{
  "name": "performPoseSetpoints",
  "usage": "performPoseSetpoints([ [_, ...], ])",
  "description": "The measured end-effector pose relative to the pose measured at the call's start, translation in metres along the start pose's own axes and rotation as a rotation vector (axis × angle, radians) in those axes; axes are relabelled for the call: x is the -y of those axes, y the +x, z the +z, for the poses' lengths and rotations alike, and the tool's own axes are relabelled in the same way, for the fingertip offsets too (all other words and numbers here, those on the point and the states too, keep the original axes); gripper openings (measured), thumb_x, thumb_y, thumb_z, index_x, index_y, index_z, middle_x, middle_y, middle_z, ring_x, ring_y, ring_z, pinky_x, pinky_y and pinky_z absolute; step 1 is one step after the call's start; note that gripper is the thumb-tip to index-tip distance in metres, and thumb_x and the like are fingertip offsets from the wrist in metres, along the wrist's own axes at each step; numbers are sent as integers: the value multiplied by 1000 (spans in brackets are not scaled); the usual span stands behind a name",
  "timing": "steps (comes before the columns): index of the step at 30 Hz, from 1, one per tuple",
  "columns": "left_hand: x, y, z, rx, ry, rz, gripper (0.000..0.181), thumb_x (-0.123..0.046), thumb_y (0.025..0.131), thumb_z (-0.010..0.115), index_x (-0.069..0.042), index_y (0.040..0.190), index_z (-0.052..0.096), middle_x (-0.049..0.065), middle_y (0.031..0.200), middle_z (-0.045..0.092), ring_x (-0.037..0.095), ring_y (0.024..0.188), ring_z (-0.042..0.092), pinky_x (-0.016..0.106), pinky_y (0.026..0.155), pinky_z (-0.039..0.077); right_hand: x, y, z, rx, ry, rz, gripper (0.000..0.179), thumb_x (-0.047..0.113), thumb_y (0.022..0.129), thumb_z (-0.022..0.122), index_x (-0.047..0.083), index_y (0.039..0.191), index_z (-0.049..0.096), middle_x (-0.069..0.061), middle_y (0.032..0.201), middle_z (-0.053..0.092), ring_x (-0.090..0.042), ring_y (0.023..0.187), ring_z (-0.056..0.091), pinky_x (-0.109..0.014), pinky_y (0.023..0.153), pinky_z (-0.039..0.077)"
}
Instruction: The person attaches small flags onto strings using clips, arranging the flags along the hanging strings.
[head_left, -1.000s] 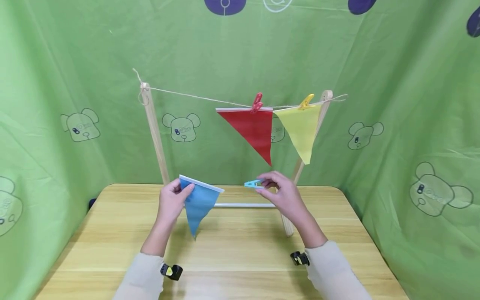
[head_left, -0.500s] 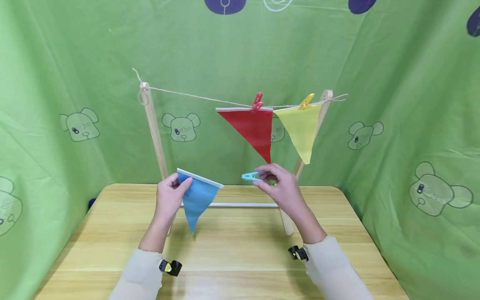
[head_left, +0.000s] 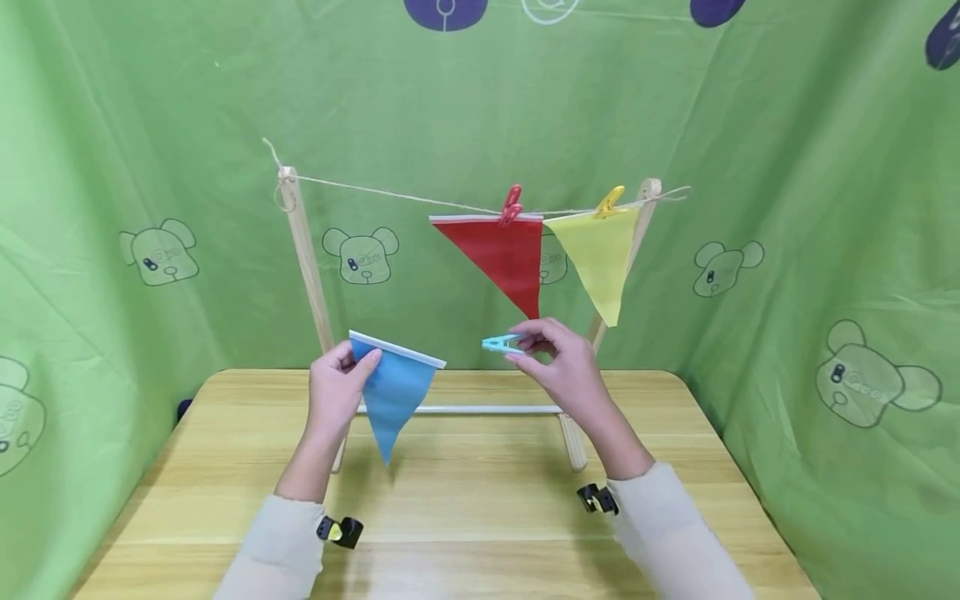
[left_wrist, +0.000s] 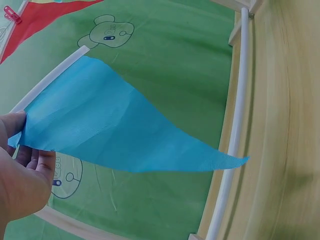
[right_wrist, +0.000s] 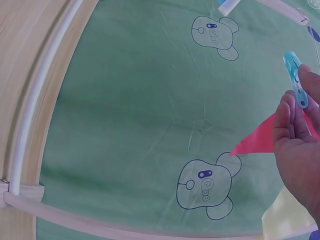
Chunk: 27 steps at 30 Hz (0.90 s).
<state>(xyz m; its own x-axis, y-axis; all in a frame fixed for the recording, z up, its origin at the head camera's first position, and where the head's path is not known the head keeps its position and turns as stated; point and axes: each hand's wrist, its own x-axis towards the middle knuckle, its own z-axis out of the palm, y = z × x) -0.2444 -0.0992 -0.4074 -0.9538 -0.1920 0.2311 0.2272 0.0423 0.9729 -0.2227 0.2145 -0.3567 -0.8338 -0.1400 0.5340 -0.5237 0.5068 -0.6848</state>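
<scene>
My left hand pinches the upper left corner of a blue triangular flag, whose white top edge slopes down to the right. In the left wrist view the blue flag spreads out from thumb and fingers. My right hand holds a light blue clothespin by its handles, the tip pointing left. The right wrist view has the clothespin between thumb and fingers. Above, a red flag hangs from the string under a red clothespin, beside a yellow flag with a yellow clothespin.
The string runs between a left wooden post and a right wooden post. A white rod joins the posts low down, above the wooden table. Green printed cloth surrounds the table on the back and sides.
Both hands have risen a little, carrying the blue flag and the light blue clothespin upward and slightly left. The hanging flags stay in place.
</scene>
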Motion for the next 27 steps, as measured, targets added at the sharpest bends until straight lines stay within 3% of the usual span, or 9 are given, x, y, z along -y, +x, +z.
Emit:
performPoseSetpoints([
  [8, -1, 4, 3, -9, -29, 9, 25, -12, 94, 77, 5, 110, 72, 11, 101, 76, 7, 83, 70, 20, 79, 60, 4, 6, -4, 0, 2, -13, 31, 2, 84, 84, 5, 113, 72, -12, 103, 69, -20, 92, 66, -36, 84, 62],
  [14, -2, 4, 2, -10, -5, -10, 26, -15, 94, 77, 3, 112, 73, 15, 106, 76, 8, 85, 71, 20, 80, 60, 7, 7, -5, 11, 12, -15, 32, 2, 85, 83, 6, 114, 72, -11, 107, 68, -25, 95, 66, -28, 86, 61],
  [20, -7, 8, 3, -10, -33, 9, 25, -13, 94, 76, 4, 112, 72, 5, 99, 76, 8, 84, 70, 21, 80, 60, 11, 12, -8, 4, 1, -33, 33, -1, 83, 84, 4, 114, 71, -13, 106, 68, -22, 93, 65, -32, 84, 62],
  [27, -14, 13, 4, -8, -49, 28, 24, -13, 94, 76, 4, 111, 72, 6, 98, 76, 11, 85, 70, 23, 81, 60, 13, 19, -11, -8, -13, -61, 34, -3, 82, 84, 2, 114, 71, -9, 104, 68, -20, 92, 66, -17, 81, 59],
])
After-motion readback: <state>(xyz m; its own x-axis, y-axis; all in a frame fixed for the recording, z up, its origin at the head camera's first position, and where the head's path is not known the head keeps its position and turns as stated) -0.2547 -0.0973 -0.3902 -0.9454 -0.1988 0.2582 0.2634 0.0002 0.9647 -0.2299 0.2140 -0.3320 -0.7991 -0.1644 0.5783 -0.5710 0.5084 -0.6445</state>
